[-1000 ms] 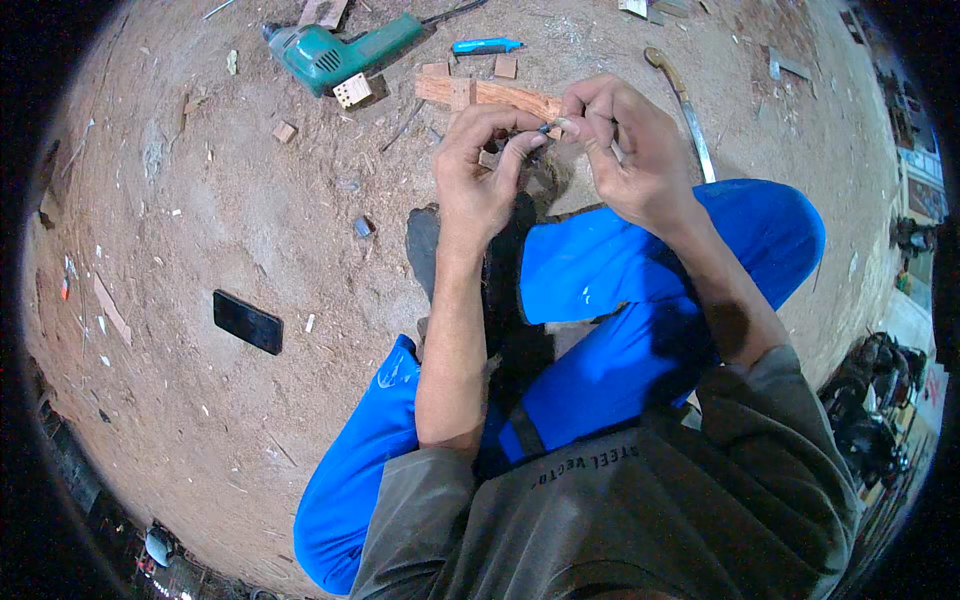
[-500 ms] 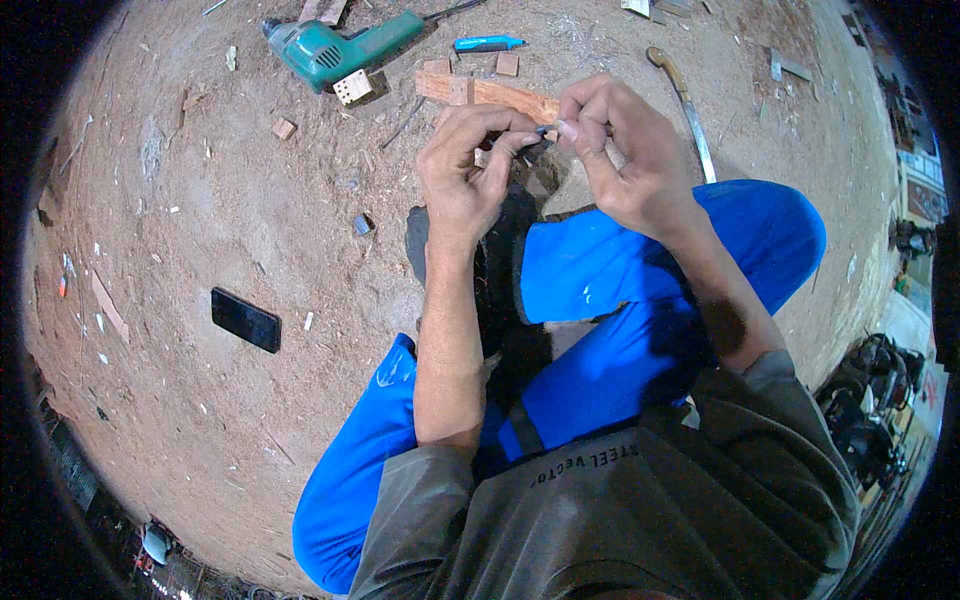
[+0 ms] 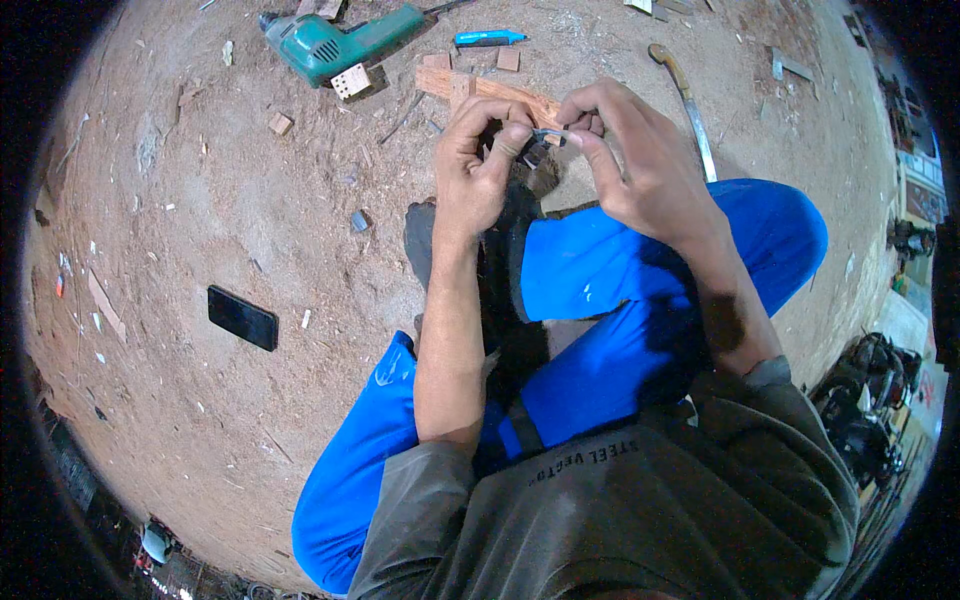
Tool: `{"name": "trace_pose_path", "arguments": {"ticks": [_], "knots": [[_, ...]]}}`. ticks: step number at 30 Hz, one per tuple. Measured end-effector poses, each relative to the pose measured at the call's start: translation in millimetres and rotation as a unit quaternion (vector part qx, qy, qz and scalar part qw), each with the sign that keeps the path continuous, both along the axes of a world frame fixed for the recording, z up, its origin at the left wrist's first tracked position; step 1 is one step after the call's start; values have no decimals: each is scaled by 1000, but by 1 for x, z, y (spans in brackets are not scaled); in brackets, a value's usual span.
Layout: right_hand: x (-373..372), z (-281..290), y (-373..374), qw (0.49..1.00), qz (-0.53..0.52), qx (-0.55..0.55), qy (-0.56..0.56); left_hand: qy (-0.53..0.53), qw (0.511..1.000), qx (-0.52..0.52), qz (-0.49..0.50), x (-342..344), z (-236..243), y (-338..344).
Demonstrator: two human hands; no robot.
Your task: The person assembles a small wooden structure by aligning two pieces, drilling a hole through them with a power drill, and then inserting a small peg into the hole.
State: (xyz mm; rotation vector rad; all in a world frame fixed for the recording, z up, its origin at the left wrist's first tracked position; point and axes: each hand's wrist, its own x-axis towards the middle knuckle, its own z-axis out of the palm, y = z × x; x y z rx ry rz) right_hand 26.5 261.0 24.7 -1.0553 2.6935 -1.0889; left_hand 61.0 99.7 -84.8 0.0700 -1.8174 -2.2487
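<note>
Between my two hands runs a short, thin, bluish-grey strip (image 3: 551, 132), too small to name more exactly. The thumb and fingers of my left hand (image 3: 472, 175) pinch one end of it. My right hand (image 3: 655, 170) pinches the other end with thumb and forefinger. Just beyond the fingers lies a reddish wooden stick (image 3: 500, 92) on the ground, with a small wood piece across it. Several dark little pieces below the strip are partly hidden by my hands.
At the far left lies a green power drill (image 3: 345, 45) beside a wooden block with holes (image 3: 351, 82). A blue marker-like tool (image 3: 489, 39) lies right of it. A wooden-handled blade (image 3: 686, 100) rests by my knee. A black phone (image 3: 243, 318) is at left on the dusty ground.
My fingertips have moved slightly apart, and more of the bluish-grey strip shows between them. My left hand has shifted a little to the right. The surrounding objects lie as before.
</note>
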Motion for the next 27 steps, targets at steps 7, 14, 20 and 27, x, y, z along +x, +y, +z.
{"name": "trace_pose_path", "arguments": {"ticks": [7, 14, 20, 27], "knots": [[14, 1, -11, 996, -82, 36, 8, -41, 999, -1, 24, 4, 9, 8], [17, 3, -17, 995, -75, 51, 43, -54, 993, -21, 101, 7, 9, 15], [18, 5, -17, 997, -63, 15, 44, -113, 987, 29, 115, 8, 13, 18], [19, 8, -13, 997, -53, 53, -29, -135, 983, 46, 118, 10, 13, 21]]}}
